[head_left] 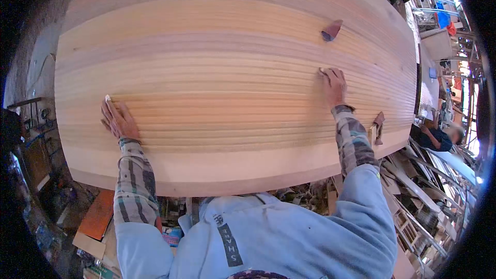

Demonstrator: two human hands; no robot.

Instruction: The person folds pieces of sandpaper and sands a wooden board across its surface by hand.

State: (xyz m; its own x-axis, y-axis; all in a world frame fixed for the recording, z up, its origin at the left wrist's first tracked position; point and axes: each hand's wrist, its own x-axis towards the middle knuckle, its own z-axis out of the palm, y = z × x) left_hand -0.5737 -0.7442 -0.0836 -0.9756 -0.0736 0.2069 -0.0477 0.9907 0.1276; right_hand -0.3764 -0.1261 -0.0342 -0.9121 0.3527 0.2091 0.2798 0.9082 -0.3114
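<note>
A large laminated wooden panel (222,72) with fine lengthwise stripes fills most of the view. My left hand (118,119) lies flat on its left part, with a small white piece (108,98) under the fingertips. My right hand (333,83) presses on the panel at the right, a small pale piece (323,71) under its fingers. A folded piece of reddish sandpaper (331,30) lies on the panel beyond my right hand. Another folded piece (378,125) sits at the panel's near right edge beside my forearm.
Another person (439,137) sits low at the right, past the panel's end. Metal racks and wood scraps (418,196) crowd the floor at the lower right. Boards and orange sheets (95,217) lie on the floor at the lower left, with tools along the left wall.
</note>
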